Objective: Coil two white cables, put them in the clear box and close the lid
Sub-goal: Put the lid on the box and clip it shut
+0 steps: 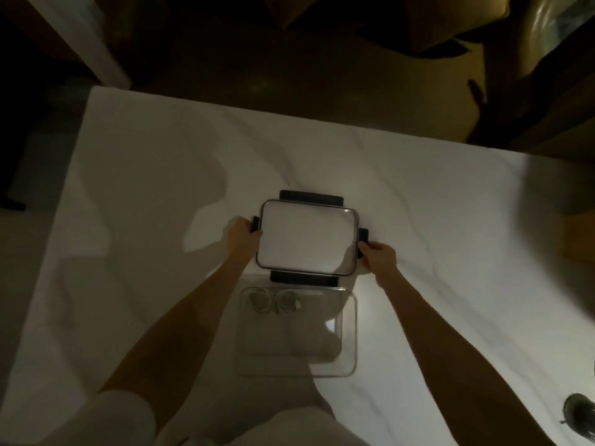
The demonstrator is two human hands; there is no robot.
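A clear rectangular lid [307, 239] with black clip flaps on all four sides is held over the white marble table, just beyond the clear box [349, 333]. My left hand [240, 235] grips the lid's left flap and my right hand [378, 255] grips its right flap. The open box stands close to me, between my forearms. Two coiled white cables [273, 300] lie side by side in the box's far left corner.
The white marble table [450, 236] ends at a far edge with a dark floor beyond it. A dark round object [579, 416] sits at the near right corner. A dark blurred shape covers the right edge of the view.
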